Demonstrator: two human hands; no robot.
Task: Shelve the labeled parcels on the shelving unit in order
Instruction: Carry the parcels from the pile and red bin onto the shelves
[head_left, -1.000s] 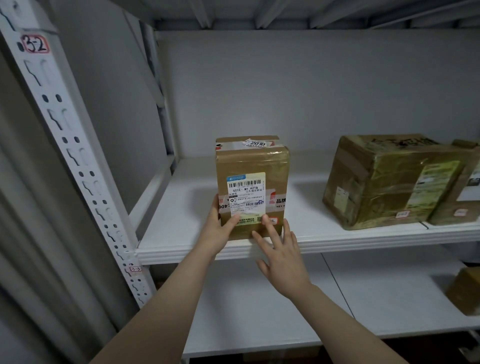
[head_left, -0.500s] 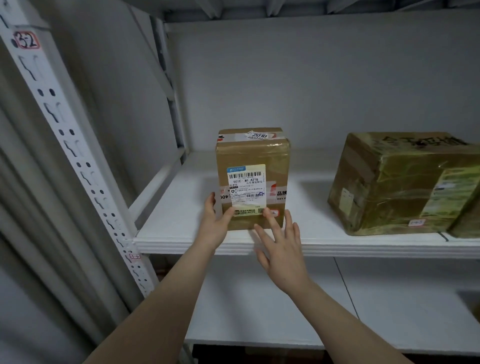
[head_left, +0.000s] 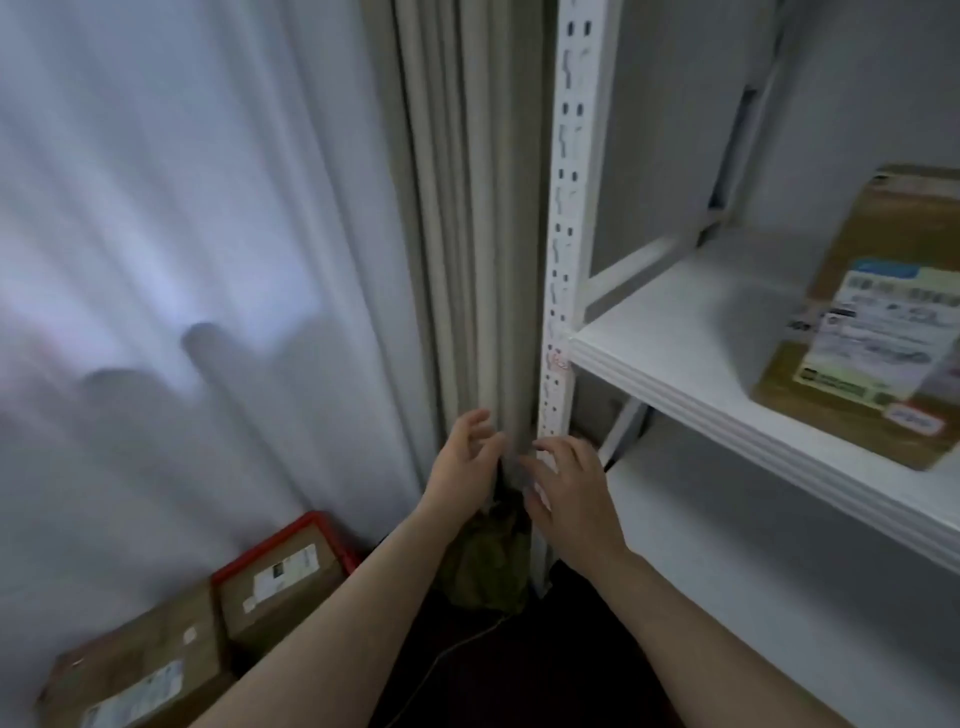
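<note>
Head view, hands: your left hand (head_left: 465, 457) and right hand (head_left: 569, 488) hang side by side in front of the curtain (head_left: 182, 208) edge and the upright post (head_left: 563, 208). The fingers (head_left: 478, 422) are loosely spread and hold nothing.
Head view, shelved parcel: one labeled parcel (head_left: 872, 322) stands on the shelf (head_left: 675, 374) at far right, label facing you.
Head view, waiting parcels: low left on the floor, a boxed parcel (head_left: 283, 587) sits in the red crate (head_left: 262, 546), and a second parcel (head_left: 140, 670) lies just in front of it.
Step in hand: I judge you're going for the next parcel.
Doing it well: read both labels first, since they're too blurred here to tell the order. Grip opposite sides with both hands. Set the parcel beside the shelved one, label out.
</note>
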